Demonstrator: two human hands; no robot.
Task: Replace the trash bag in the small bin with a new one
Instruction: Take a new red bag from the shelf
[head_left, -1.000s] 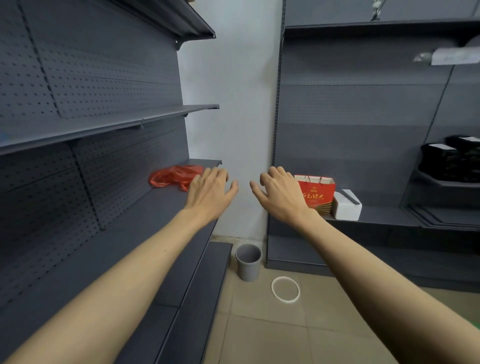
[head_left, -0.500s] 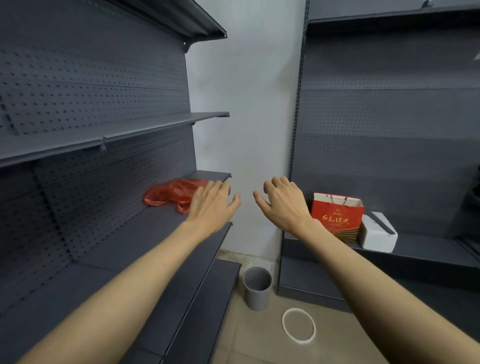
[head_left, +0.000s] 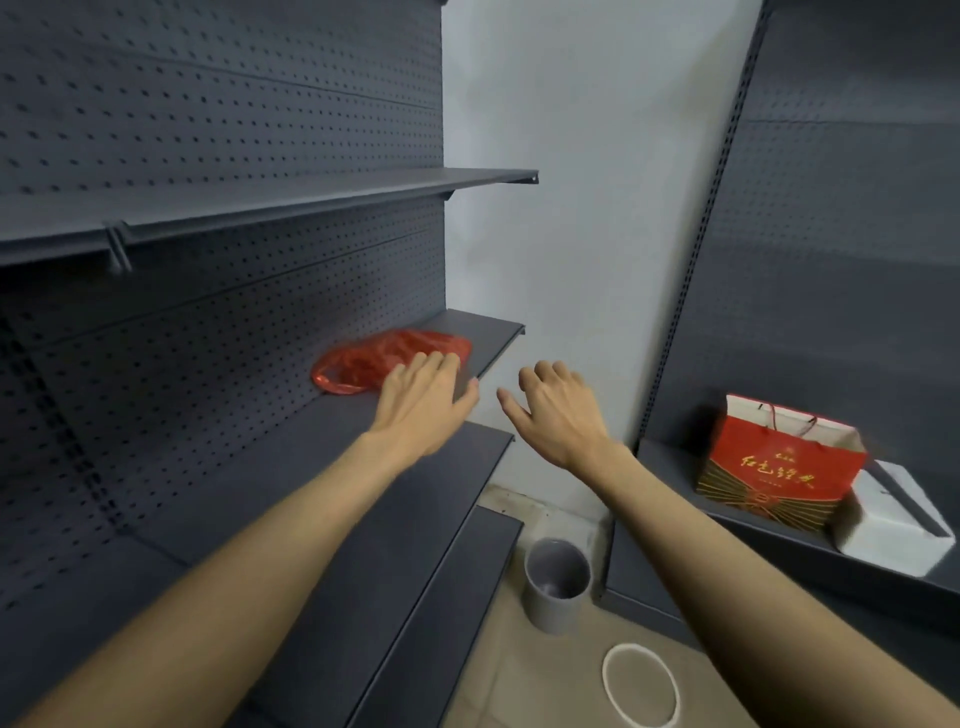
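A crumpled, translucent red plastic bag lies on the dark grey metal shelf at the left, against a perforated pegboard back panel dotted with small holes. On the beige tiled floor in the far corner stands a small round grey plastic bin, upright, its smooth inside bare of any liner. Near it, to the right on the floor, lies a thin white plastic ring, apart from the bin. On the right-hand shelf sits a glossy red paper gift bag with gold lettering and cord handles, and just beside it a white rectangular box, blurred at its edges.

Both bare forearms stretch forward. The left hand is spread fairly wide, fingers extended and slightly apart, its fingertips at the near edge of the red bag; whether they touch the plastic cannot be told. The right hand hangs in the air between the two shelf units, loosely open with the fingers curled a little and the thumb out to the left, holding nothing
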